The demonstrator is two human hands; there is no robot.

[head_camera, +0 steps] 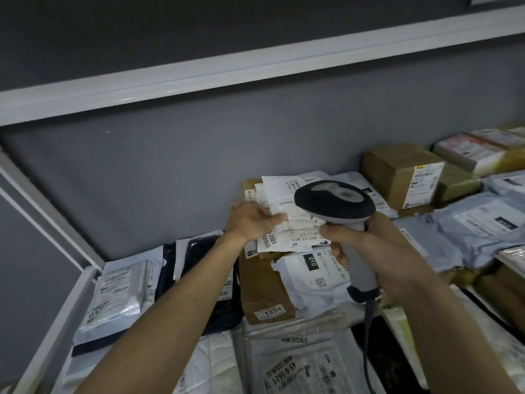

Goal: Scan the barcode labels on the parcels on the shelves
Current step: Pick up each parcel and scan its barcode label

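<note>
My right hand [372, 245] grips the grey handle of a corded barcode scanner [338, 204], whose dark head points down and left. My left hand [250, 220] holds the left edge of a white label-covered parcel [287, 220], tilting it up at the back of the shelf, just under the scanner's head. Below that parcel lie a flat brown carton marked 1834 [264, 288] and a white mailer marked 010 [309, 275].
Many parcels fill the white shelf [65, 305]: a silver bag [122, 291] at left, a dark bag [199, 268], a brown box [403, 174] at back right, grey mailers [477, 226] at right, and a white mailer [295, 368] in front. Another shelf board [199, 75] runs overhead.
</note>
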